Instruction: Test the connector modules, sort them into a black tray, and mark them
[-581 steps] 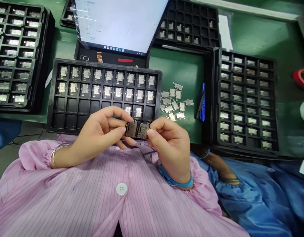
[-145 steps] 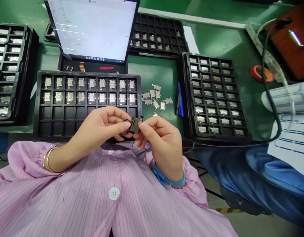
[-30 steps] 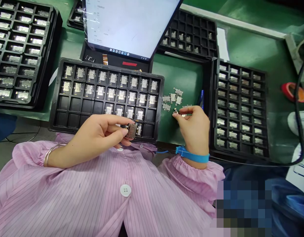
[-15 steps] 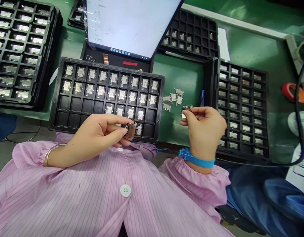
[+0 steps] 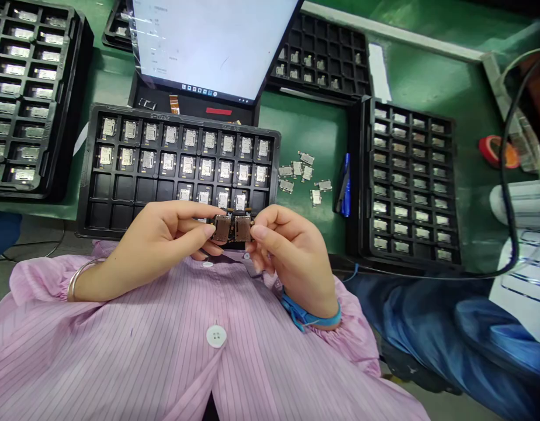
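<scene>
My left hand [image 5: 176,234] pinches a small circuit board [image 5: 221,228] by its left edge, between thumb and forefinger. Beside it, a second board [image 5: 242,228] is gripped at its right edge by the thumb and fingers of my right hand [image 5: 291,251]. Both boards show brown, copper-like faces, close together over the front right of a black compartment tray [image 5: 126,209]. Silver-faced boards [image 5: 190,138] sit in many of its pockets; my hands hide part of the front row. Right of the tray, several loose boards [image 5: 297,168] lie on the green mat.
Behind the tray stands a laptop [image 5: 208,47] with a lit screen. More board trays stand at the left [image 5: 77,105], back [image 5: 326,35] and right [image 5: 449,193]. A blue pen [image 5: 347,190], a red tape roll [image 5: 487,151] and a black cable [image 5: 506,175] are on the right.
My right hand has moved left from the loose boards to beside my left hand, leaving two boards on the mat. Now it holds a brown-faced board. The whole view has shifted slightly.
</scene>
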Motion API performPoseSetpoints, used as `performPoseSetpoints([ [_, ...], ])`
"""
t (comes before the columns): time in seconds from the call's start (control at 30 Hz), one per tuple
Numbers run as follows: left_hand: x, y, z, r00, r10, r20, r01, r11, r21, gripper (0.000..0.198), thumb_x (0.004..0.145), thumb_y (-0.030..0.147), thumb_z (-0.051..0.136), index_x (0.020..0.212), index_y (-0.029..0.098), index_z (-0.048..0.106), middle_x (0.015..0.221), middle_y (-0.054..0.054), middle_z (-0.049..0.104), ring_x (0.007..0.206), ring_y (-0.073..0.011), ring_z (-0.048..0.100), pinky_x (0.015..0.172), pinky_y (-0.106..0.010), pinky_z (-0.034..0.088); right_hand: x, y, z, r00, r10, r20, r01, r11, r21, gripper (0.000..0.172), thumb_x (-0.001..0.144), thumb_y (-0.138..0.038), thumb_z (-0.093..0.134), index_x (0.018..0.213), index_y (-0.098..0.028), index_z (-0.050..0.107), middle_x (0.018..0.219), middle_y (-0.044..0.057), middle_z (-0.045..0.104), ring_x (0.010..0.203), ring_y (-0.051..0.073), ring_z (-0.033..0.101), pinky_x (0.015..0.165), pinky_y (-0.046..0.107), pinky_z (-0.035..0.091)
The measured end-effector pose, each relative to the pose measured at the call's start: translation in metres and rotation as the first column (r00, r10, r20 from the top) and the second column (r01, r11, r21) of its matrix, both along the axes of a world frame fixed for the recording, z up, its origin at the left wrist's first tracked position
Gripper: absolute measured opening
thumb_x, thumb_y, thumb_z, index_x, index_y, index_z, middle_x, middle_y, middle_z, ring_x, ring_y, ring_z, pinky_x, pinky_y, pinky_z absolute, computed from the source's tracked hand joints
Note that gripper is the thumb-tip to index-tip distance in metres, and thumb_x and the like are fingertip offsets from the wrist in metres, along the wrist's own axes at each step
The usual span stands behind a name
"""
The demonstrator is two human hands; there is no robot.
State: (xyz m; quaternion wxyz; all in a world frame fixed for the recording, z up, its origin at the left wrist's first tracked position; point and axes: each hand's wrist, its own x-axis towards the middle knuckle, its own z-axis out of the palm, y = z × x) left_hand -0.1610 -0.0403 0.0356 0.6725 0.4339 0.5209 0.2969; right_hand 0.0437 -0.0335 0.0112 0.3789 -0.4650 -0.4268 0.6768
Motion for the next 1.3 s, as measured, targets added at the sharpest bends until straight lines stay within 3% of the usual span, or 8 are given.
performPoseSetpoints([
  [0.47,0.0006,-0.0006,-0.0004,1.0,0.012,0.001,-0.012,1.0,-0.013,0.028,0.086,0.028,0.067,0.112,0.018,0.07,0.084,-0.004,0.079,0.079,-0.0208,0.076,0.065,-0.025,0.063,0.0004,-0.0039,-0.0012,0.999,-0.021,0.024,0.02,0.999,0.045,0.025,0.082,-0.038,0.074,0.074,-0.021,0.057,0.06,-0.003,0.064,0.039,0.007,0.051,0.033,0.019,0.029],
  [0.83,0.0001,-0.0007,-0.0045,1.0,-0.004,0.001,0.004,1.0,-0.009,0.029,0.088,0.029,0.065,0.115,0.019,0.069,0.089,-0.005,0.079,0.081,-0.0203,0.076,0.067,-0.025,0.063,-0.0004,-0.0036,-0.004,0.998,-0.036,0.05,0.033,0.997,0.073,0.024,0.084,-0.038,0.072,0.074,-0.021,0.058,0.058,-0.004,0.063,0.036,0.006,0.039,0.035,0.021,0.026],
  [1.17,0.0011,0.0019,-0.0045,1.0,0.009,-0.002,-0.009,1.0,-0.019,0.029,0.087,0.028,0.066,0.114,0.017,0.068,0.087,-0.005,0.079,0.079,-0.0193,0.076,0.064,-0.023,0.062,-0.0036,-0.0035,-0.0066,0.999,-0.033,0.016,0.032,0.998,0.045,0.02,0.085,-0.033,0.07,0.075,-0.021,0.058,0.059,-0.004,0.063,0.037,0.005,0.037,0.035,0.02,0.023],
  [1.3,-0.0005,0.0024,-0.0066,1.0,0.017,-0.018,-0.017,0.999,-0.028,0.027,0.087,0.03,0.066,0.11,0.016,0.068,0.09,-0.006,0.078,0.08,-0.0201,0.076,0.065,-0.025,0.061,-0.0021,-0.0021,-0.0095,0.995,-0.056,0.084,0.049,0.995,0.085,0.021,0.086,-0.034,0.069,0.075,-0.021,0.057,0.06,-0.003,0.063,0.037,0.005,0.038,0.035,0.021,0.026],
])
